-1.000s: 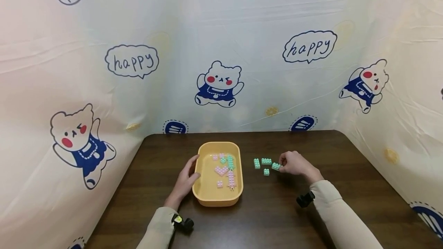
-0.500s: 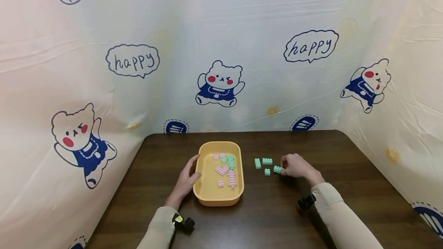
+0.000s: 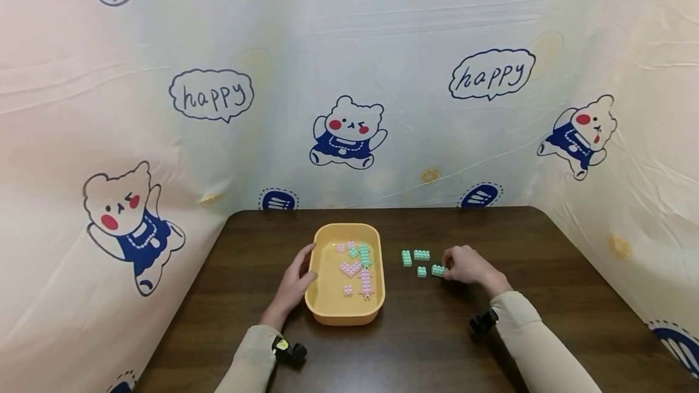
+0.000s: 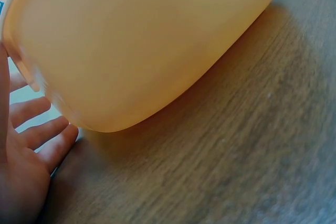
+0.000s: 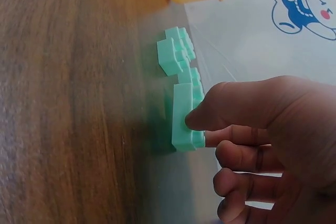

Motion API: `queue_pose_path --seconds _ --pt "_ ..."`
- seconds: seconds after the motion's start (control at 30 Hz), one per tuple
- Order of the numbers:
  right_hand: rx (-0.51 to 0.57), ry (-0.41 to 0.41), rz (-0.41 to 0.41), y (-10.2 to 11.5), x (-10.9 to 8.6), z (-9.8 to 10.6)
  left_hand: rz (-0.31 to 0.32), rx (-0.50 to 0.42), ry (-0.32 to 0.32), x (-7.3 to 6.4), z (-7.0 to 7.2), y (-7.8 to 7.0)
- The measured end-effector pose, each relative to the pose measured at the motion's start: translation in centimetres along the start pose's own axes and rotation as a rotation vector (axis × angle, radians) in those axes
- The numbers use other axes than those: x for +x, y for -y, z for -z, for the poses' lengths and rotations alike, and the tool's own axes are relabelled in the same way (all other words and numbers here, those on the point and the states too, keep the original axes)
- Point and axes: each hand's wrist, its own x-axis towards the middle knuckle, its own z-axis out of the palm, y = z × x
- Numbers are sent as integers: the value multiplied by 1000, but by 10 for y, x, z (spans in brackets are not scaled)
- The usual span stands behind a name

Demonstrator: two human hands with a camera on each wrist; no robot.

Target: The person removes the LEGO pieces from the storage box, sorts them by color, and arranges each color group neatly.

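In the head view my right hand [image 3: 468, 264] is right of the tray, low over the table. Its thumb and index finger pinch a mint-green building brick [image 5: 182, 114] at one end, seen closely in the right wrist view; the other fingers curl loosely below. Beside it lie a small square green brick [image 3: 422, 272] and two longer green bricks, one crosswise [image 3: 422, 255] and one lengthwise [image 3: 406, 258]. My left hand [image 3: 295, 281] holds the left side of a yellow tray [image 3: 323, 305], thumb at the rim and fingers [image 4: 42, 132] against the outer wall.
Inside the tray lie pink and green brick pieces, among them a pink heart shape [image 3: 350, 269] and a pink strip [image 3: 365, 284] below a green one [image 3: 364, 255]. A patterned cloth [image 3: 415, 77] hangs around the dark wooden table [image 3: 404, 350].
My right hand has shifted a little toward me with the pinched brick, which has turned straighter and dropped farther from the crosswise one. The left hand has stayed on the tray.
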Motion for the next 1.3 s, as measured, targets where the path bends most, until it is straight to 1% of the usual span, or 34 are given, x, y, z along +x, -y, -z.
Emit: queue_pose_path --seconds 0.1,0.27,0.33,0.4,0.57,0.63,0.77,0.87,1.0,1.07,1.13,1.23,1.3 --pt "-10 -1 1 -1 0 -1 7 -9 17 0 1 -4" --pt "-12 -17 10 -1 1 -2 12 -48 55 -4 7 -22" --pt "-8 -22 6 -1 1 -3 7 -45 62 -5 8 -27" --pt "-3 -22 -1 -1 1 -4 11 -40 56 -5 7 -24" --pt "11 -27 -11 -1 0 -6 22 -8 11 -1 2 -7" --pt "10 -30 -10 -1 -1 -6 19 8 -3 0 1 -3" --pt "5 -27 2 -2 -1 -4 10 6 -19 1 0 -1" --pt "15 -34 17 0 -2 0 10 6 -16 0 0 -1" --pt "45 -65 54 6 0 9 12 -7 0 0 1 -2" --pt "56 -83 77 11 2 13 23 -19 18 0 2 -7" --pt "62 -100 89 17 5 16 28 -21 36 -3 4 -17" --pt "72 -120 90 25 10 18 26 -18 56 -6 7 -32" --pt "81 -130 91 29 13 19 15 -16 59 -8 7 -37"
